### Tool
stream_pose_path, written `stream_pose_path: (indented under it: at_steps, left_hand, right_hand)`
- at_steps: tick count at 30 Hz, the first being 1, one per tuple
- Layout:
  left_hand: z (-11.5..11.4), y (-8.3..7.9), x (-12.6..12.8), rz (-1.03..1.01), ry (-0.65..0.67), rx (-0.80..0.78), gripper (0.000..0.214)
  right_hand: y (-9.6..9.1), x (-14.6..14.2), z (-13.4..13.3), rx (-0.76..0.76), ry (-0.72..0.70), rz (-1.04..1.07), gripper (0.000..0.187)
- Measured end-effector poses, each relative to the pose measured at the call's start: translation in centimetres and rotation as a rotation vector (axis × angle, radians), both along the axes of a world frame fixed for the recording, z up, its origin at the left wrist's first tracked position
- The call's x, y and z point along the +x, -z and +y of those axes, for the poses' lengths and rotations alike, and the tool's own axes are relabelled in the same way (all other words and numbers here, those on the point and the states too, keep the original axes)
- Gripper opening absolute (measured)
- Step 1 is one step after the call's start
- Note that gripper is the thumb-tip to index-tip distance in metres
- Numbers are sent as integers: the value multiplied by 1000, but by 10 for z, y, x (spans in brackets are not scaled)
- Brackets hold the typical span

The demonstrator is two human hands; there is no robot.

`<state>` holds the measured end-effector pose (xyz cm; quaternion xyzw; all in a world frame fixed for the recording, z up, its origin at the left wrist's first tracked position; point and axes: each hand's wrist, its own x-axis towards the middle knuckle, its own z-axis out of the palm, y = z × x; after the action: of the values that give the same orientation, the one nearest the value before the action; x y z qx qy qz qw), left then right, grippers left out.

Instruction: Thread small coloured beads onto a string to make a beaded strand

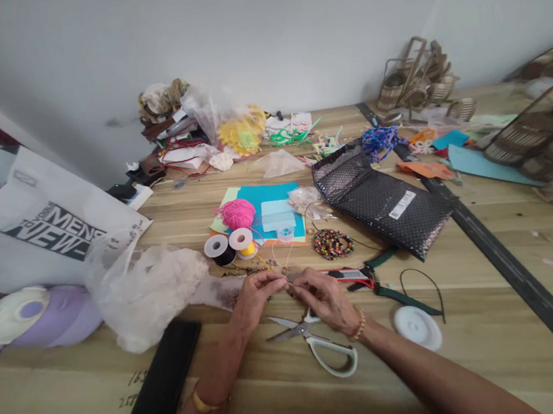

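Leaning over the table from where I stand, I see through the head view both hands brought together above the scissors (304, 331). The left hand (255, 300) pinches what looks like a thin strand (290, 284) between thumb and finger, and the right hand (325, 298) pinches it too, just beside. That strand sits at the middle of the table edge nearest the person, between the fingertips.

As I judge it, the handwork on the strand is under way and unfinished, since neither hand has let go. A coil of coloured beads (333, 244) lies beyond the right hand, looking fully strung, while loose beads (269, 263) lie scattered near the black spool (218, 249) and yellow spool (244, 242). The scissors lie with blades apart, untouched.

The strand's ends are hidden by the fingers, so I can't tell whether it's knotted or carries a bead. The right hand partly covers the scissors' upper handle. Both forearms run out of view at the bottom.
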<state>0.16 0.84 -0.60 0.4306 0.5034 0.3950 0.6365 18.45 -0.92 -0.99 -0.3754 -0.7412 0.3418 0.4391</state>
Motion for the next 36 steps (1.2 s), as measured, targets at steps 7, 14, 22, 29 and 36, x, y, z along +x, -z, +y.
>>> stream_pose_path:
  at_steps: [7, 14, 22, 29, 36]
  left_hand:
    - [0, 1, 0, 0, -1, 7, 15]
    - [-1, -1, 0, 30, 10, 20, 15]
    - [-1, -2, 1, 78, 21, 45, 12]
    - [-2, -12, 4, 106, 23, 43, 12]
    - [-2, -10, 5, 112, 60, 77, 14]
  right_hand:
    - [1, 0, 0, 6, -3, 11, 16]
    - [1, 0, 0, 12, 4, -10, 17]
    - [3, 0, 1, 29, 4, -15, 14]
    - [2, 0, 1, 29, -6, -11, 15]
    - [4, -1, 1, 31, 1, -15, 13]
